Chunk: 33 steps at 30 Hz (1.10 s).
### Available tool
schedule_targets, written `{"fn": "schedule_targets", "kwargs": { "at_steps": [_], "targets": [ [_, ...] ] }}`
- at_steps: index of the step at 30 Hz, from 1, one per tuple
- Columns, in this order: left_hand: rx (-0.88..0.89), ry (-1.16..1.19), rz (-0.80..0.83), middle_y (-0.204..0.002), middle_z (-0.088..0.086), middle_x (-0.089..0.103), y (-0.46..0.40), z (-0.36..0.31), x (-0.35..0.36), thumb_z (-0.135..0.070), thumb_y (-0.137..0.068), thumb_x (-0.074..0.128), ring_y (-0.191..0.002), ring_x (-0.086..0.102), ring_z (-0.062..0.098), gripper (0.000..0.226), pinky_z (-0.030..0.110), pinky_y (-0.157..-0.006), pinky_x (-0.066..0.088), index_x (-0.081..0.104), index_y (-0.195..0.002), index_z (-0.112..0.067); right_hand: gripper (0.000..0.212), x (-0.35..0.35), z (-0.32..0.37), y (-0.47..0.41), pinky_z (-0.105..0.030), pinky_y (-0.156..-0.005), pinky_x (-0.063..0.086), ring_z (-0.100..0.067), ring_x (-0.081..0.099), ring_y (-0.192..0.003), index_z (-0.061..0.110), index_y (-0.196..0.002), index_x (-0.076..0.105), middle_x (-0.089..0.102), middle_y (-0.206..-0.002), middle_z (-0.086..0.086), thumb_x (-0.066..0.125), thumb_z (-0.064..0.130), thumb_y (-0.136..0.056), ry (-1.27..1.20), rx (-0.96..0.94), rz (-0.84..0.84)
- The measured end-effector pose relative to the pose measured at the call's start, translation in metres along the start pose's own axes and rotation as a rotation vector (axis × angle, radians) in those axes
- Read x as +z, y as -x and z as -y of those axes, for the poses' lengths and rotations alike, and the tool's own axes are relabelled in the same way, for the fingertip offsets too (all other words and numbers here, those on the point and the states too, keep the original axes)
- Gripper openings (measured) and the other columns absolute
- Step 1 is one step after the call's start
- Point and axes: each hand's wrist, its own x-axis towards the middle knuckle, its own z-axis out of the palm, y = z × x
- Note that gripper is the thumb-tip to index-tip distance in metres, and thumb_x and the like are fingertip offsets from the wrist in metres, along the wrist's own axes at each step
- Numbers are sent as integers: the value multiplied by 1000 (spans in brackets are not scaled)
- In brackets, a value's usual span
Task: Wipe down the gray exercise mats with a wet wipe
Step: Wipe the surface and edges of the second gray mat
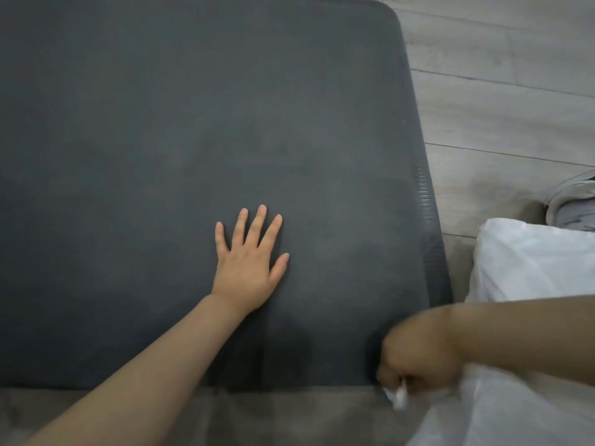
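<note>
1. Right now the gray exercise mat [199, 130] lies flat on the wood-look floor [515, 91] and fills most of the view; its near edge runs just ahead of the person's knees.
2. The left hand [248, 268] rests palm-down on the mat with fingers straight and spread, holding nothing. That is a good anchor; I judge it should press firmly so the mat does not creep while the other hand scrubs.
3. The right hand [418, 358], blurred, sits at the mat's near right corner, its grip curled around a small white wad, apparently the wet wipe [400, 400].
4. Faint duller patches show around the mat's middle, so much of the surface probably awaits wiping.
5. To do it well, open the wipe out flatter, work in overlapping strokes from the corner outward, and take in the ribbed right edge.
</note>
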Motion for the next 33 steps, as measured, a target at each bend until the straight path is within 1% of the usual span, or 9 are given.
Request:
{"fn": "schedule_targets", "kwargs": {
  "at_steps": [2,6,11,14,16,19,24,27,33],
  "targets": [
    [8,7,8,-166,-3,1,-1,1,-2,-62,-90,9,-153,-6,25,74,58,-117,-9,9,-158,-32,16,6,6,-2,-41,-76,51,-37,60,-85,9,-100,63,67,-92,-15,56,21,-90,159,-47,13],
    [10,5,6,-166,-4,-2,0,4,-2,-62,-90,7,-152,-9,23,73,57,-118,-10,6,-157,-34,16,-29,-32,6,-37,-79,50,-27,61,-93,22,-103,59,63,-100,-4,54,32,-91,214,54,-290],
    [2,-13,-21,-166,-1,10,0,1,2,-60,-93,17,-153,2,27,71,60,-118,-3,17,-157,-30,21,-112,-150,51,-36,-70,44,-37,60,-90,13,-104,56,63,-100,-18,60,25,-88,201,725,-737],
    [-3,-16,-24,-166,-1,12,-1,3,4,-60,-92,19,-152,3,26,71,61,-118,-1,19,-157,-31,22,-116,-181,57,-37,-71,43,-40,61,-91,8,-105,57,65,-98,-23,61,19,-86,7,830,-944],
    [2,-14,-18,-166,-1,11,-2,2,4,-61,-92,18,-152,3,26,71,61,-117,-2,19,-157,-31,16,-98,-160,49,-30,-65,38,-33,62,-83,12,-98,58,66,-87,-11,63,19,-85,-52,657,-915],
    [-13,-29,-29,-166,0,10,-1,1,4,-60,-92,18,-152,2,27,71,61,-117,-2,17,-157,-30,10,-50,-90,31,-25,-60,33,-19,55,-64,23,-85,55,61,-72,4,64,20,-83,-99,297,-619],
    [-126,84,-11,-166,-3,1,-9,-15,-4,-56,-98,30,-152,-8,24,65,62,-117,-7,15,-156,-31,16,6,-10,5,-30,-61,26,-36,57,-80,7,-94,59,65,-89,-15,61,16,-82,113,81,-90],
    [-130,65,0,-166,-1,-3,-10,-21,-2,-59,-97,29,-152,-11,26,69,64,-117,-6,10,-157,-30,18,-22,-33,18,-32,-64,38,-30,62,-85,13,-101,59,68,-95,-8,59,19,-83,184,189,-190],
    [-90,30,14,-166,-3,-5,-8,-13,-2,-60,-97,31,-152,-11,25,71,63,-117,-5,7,-157,-32,19,-94,-160,58,-33,-62,38,-37,59,-87,13,-101,55,64,-95,-17,57,23,-85,141,691,-760]
  ]
}}
